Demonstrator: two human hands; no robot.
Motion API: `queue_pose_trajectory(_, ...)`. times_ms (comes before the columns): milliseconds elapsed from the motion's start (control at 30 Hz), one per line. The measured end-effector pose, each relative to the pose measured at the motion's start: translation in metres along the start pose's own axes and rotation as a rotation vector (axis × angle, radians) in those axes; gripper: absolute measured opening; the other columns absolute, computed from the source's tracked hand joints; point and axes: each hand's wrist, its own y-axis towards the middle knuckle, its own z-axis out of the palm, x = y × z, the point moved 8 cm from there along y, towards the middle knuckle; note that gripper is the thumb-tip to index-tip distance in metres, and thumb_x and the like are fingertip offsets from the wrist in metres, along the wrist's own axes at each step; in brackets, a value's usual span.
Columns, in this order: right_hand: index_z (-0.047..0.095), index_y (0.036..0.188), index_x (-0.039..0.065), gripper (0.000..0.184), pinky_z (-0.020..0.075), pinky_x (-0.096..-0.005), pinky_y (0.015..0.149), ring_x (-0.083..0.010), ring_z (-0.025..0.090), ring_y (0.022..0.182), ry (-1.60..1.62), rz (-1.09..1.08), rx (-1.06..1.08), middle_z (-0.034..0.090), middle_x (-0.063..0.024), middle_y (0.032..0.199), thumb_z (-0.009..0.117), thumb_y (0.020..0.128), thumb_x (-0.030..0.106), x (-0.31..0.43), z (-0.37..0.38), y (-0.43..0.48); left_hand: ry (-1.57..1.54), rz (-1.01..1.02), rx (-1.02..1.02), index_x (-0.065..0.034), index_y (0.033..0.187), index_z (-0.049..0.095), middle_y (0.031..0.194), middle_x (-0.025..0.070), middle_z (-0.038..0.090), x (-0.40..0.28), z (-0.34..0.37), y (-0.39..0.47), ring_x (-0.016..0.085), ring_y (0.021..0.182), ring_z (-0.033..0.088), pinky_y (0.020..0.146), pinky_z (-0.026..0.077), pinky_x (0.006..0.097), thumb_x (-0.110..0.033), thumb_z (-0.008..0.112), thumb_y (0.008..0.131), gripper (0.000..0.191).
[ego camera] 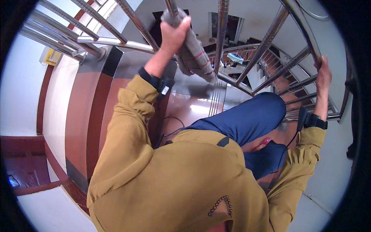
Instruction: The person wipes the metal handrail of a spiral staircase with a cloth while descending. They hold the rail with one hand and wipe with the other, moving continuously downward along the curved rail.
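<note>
At the top middle, my left hand [174, 34] is wrapped around a grey cloth [198, 53] with red stripes. The cloth surrounds a polished metal baluster [171, 7] of the stair railing, and its loose end hangs down below my fingers. Over on the right, my right hand [324, 72] grips the curved metal handrail [309, 33]. Its fingertips are partly hidden behind the rail. A dark band with a small device sits on each wrist.
Brown and black tiled stair steps [84, 116] rise on the left. Through the railing, a lower curved flight [278, 69] shows, with a blue and white item [235, 58] near it. A yellow-labelled box [52, 56] stands upper left. A black cable [176, 119] lies on the tiles.
</note>
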Motion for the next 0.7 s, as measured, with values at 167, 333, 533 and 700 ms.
queue_pose_trajectory(167,0.065,0.107,-0.003,0.069,0.0433,-0.0322,0.088,-0.0195,0.062,0.089,0.001,0.016,-0.030,0.067,-0.0110,0.095,0.035,0.094,0.058,-0.005,-0.003,0.000,-0.150,-0.288,-0.121,-0.0086,0.088,0.056,0.076,-0.0030,0.055,0.074,0.013,-0.080,0.008,0.066,0.055,0.061,0.048,0.0257,-0.007,0.073,0.079,0.020)
queue_pose_trajectory(333,0.067,0.108,0.002,0.064,0.0433,-0.0335,0.086,-0.0219,0.063,0.089,-0.053,-0.019,-0.033,0.069,-0.0128,0.094,0.034,0.094,0.056,-0.006,0.000,0.006,-0.082,-0.258,-0.070,-0.0084,0.088,0.055,0.075,-0.0026,0.056,0.090,0.011,-0.090,0.008,0.065,0.055,0.059,0.047,0.0258,-0.008,0.073,0.080,0.020)
queue_pose_trajectory(533,0.067,0.106,0.005,0.068,0.0423,-0.0362,0.087,-0.0292,0.062,0.098,-0.194,-0.012,-0.001,0.068,-0.0170,0.099,0.028,0.094,0.059,0.014,0.004,-0.009,-0.084,-0.209,-0.057,-0.0080,0.088,0.055,0.074,-0.0012,0.058,0.060,0.008,-0.057,0.009,0.062,0.056,0.057,0.048,0.0259,-0.008,0.072,0.083,0.017)
queue_pose_trajectory(700,0.065,0.100,0.004,0.071,0.0422,-0.0416,0.086,-0.0392,0.058,0.098,-0.219,-0.049,-0.017,0.064,-0.0213,0.099,0.023,0.094,0.061,0.033,0.005,-0.017,-0.041,-0.032,-0.060,-0.0068,0.088,0.058,0.073,-0.0015,0.059,0.001,-0.001,0.000,0.008,0.064,0.057,0.058,0.047,0.0245,-0.009,0.071,0.083,0.015)
